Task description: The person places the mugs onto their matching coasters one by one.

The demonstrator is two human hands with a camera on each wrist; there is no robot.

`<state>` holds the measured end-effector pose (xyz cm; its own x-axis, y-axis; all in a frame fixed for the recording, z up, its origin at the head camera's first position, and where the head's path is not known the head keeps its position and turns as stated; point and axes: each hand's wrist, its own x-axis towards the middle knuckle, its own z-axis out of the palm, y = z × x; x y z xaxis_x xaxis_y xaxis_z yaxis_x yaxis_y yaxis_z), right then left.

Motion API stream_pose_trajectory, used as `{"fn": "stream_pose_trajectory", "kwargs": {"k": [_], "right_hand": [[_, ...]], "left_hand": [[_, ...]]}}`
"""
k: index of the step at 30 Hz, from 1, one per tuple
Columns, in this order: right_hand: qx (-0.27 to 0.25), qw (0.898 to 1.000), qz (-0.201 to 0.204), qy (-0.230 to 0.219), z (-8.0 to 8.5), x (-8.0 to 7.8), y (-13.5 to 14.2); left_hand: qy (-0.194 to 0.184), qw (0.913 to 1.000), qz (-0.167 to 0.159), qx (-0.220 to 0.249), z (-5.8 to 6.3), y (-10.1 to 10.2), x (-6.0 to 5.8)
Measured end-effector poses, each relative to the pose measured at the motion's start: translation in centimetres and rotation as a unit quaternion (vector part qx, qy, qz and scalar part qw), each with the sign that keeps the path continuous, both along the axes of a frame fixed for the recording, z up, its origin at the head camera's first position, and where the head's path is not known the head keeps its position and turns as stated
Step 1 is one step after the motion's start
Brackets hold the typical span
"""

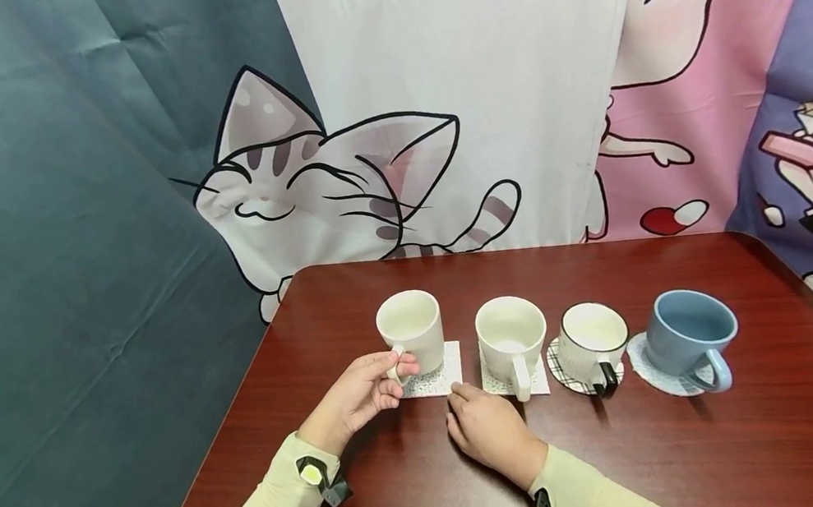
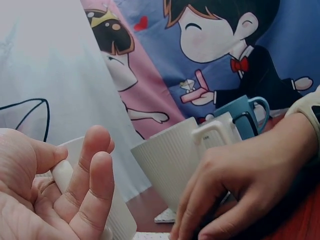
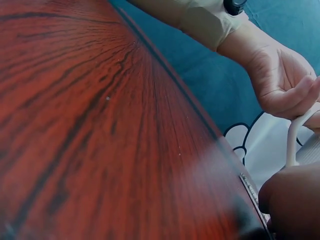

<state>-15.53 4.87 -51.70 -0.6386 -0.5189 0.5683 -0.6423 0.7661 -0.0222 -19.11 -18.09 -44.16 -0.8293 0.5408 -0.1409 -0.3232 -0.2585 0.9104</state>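
Note:
A white mug [image 1: 422, 330] stands over a square patterned coaster [image 1: 452, 364] at the left of a row; in the head view it overlaps the coaster. My left hand [image 1: 363, 390] pinches this mug's handle [image 3: 292, 142] between thumb and fingers, other fingers loosely bent. My right hand [image 1: 492, 430] lies low over the table, its fingertips at the coaster's near right corner. In the left wrist view the right hand [image 2: 245, 185] points downward with relaxed, bent fingers. Just beyond it is a second white ribbed mug [image 1: 506, 334] on its own square coaster [image 1: 541, 381].
Farther right stand a black-rimmed white mug [image 1: 588, 350] on a round checked coaster [image 1: 557, 370] and a blue mug [image 1: 673, 349] on a round pale coaster [image 1: 643, 361]. The dark red wooden table [image 1: 666, 457] ends at a printed cloth backdrop [image 1: 504, 45].

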Motion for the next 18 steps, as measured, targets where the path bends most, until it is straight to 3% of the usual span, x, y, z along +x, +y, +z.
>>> {"fn": "stream_pose_trajectory", "kwargs": {"k": [8, 18], "right_hand": [[-0.002, 1.000, -0.005, -0.006, 0.0, 0.0, -0.1], [0.000, 1.000, -0.005, -0.007, 0.0, 0.0, 0.0]], "left_hand": [[-0.008, 0.9998, 0.005, -0.019, -1.5, 0.1, 0.1], [-0.011, 0.9999, -0.002, -0.005, -2.3, 0.5, 0.2]]}}
